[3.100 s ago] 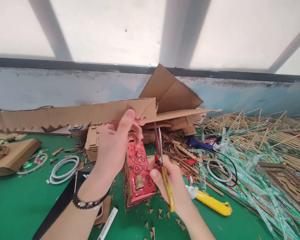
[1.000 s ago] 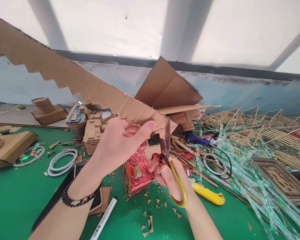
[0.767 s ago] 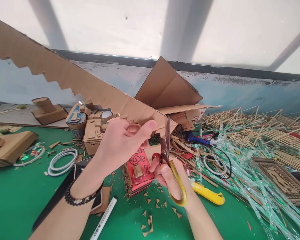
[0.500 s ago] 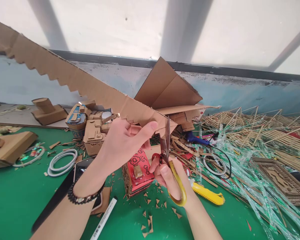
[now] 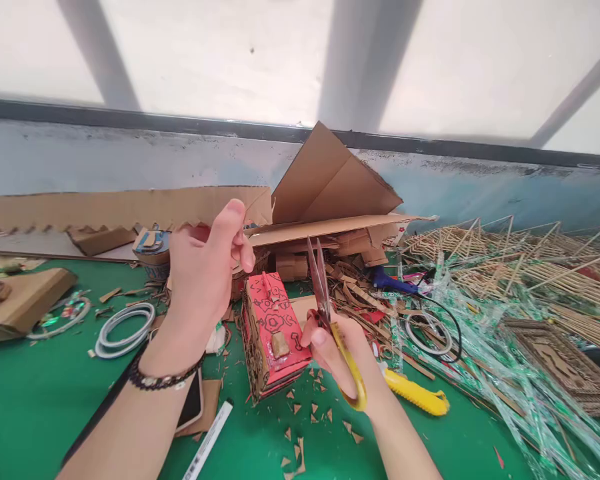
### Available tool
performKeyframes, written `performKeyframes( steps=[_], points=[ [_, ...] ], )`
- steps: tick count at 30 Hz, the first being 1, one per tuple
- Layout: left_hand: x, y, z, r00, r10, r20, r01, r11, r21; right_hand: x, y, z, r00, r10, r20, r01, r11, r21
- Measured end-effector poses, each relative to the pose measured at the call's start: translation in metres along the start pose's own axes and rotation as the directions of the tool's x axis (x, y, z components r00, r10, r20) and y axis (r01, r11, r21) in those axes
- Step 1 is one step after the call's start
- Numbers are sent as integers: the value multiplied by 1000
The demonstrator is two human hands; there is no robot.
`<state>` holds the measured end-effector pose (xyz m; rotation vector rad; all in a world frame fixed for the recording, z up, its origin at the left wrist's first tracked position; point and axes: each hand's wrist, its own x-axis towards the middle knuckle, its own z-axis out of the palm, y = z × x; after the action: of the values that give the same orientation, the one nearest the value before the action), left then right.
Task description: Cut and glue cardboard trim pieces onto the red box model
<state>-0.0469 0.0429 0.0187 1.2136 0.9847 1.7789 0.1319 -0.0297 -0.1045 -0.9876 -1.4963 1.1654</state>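
My left hand [image 5: 205, 267] is closed around the right end of a long cardboard strip [image 5: 105, 208] with a zigzag lower edge, held up nearly level. In my right hand [image 5: 337, 347] is a pair of scissors [image 5: 322, 280] with a yellow and red handle, thumb and fingers through the loops. The blades point up, slightly parted, with nothing between them; they are apart from the strip. Between the hands stands a cardboard box with a red top [image 5: 275, 320] drawn with black marks. Small cardboard triangles [image 5: 314, 408] lie scattered in front of it.
A yellow cutter [image 5: 415, 392] lies right of my right hand, near a blue glue gun [image 5: 395, 281]. Bamboo sticks [image 5: 510, 257] and clear plastic strips fill the right side. A phone [image 5: 193, 403], a white marker [image 5: 209, 440] and coiled white tubing [image 5: 125, 330] lie at the left.
My left hand has moved left and up, pulling the cardboard strip away from the scissors. The strip has swung from slanted to nearly level. The scissors have shifted slightly left.
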Motion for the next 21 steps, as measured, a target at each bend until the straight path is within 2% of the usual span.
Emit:
performKeyframes(
  steps=[4,7,10,14,17,21],
  points=[
    [1,-8,1,985,-122,122,126,992,-24,4,-2,5,994,26,-107,-13,992,122],
    [-12,-14,6,966,-152,211,142,988,62,10,-3,9,972,39,-231,23,965,261],
    [-24,-16,9,950,-180,257,132,972,194,16,-9,12,937,37,-348,85,940,329],
    [-32,-14,11,942,-238,239,132,912,388,24,-33,16,896,46,-442,141,913,382],
    [-34,-9,11,931,-295,215,152,849,506,31,-54,20,918,28,-395,156,892,425],
    [-36,-4,13,922,-344,178,189,800,570,40,-67,25,898,-18,-440,251,841,479]
  ],
)
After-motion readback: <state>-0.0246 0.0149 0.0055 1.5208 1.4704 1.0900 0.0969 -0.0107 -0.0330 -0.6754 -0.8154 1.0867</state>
